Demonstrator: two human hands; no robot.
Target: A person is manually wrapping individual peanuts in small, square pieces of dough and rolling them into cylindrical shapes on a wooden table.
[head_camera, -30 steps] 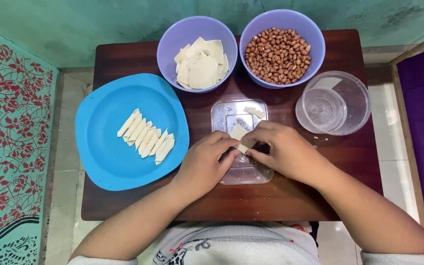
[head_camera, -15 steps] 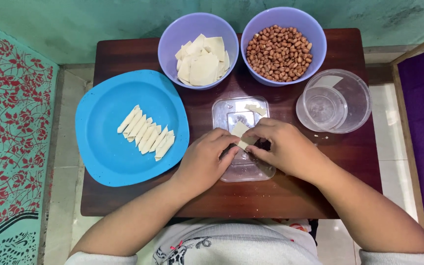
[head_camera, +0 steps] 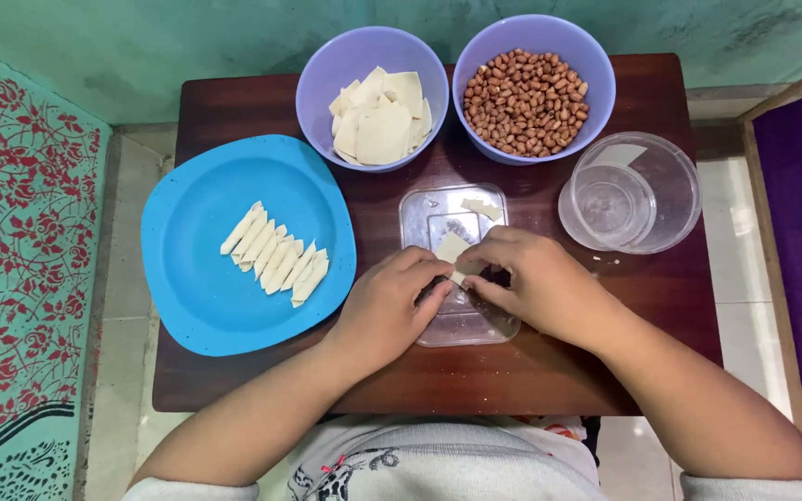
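Note:
My left hand (head_camera: 387,306) and my right hand (head_camera: 536,278) meet over a clear plastic lid (head_camera: 457,325) lying on the dark wooden table (head_camera: 531,371). Both pinch one pale dough wrapper (head_camera: 451,249) between their fingertips, its corner sticking up toward the far side. A small scrap of dough (head_camera: 481,209) lies on the lid's far end. To the left, a blue plate (head_camera: 225,306) carries a row of several folded wrappers (head_camera: 276,258).
A purple bowl (head_camera: 322,83) with flat square wrappers and a purple bowl (head_camera: 605,88) of peanuts stand at the table's far edge. A clear round container (head_camera: 670,186) with water sits at the right. Patterned wall to the left, purple surface to the right.
The wrapper has been folded a little tighter between my fingertips. Both hands stay in the same place over the lid.

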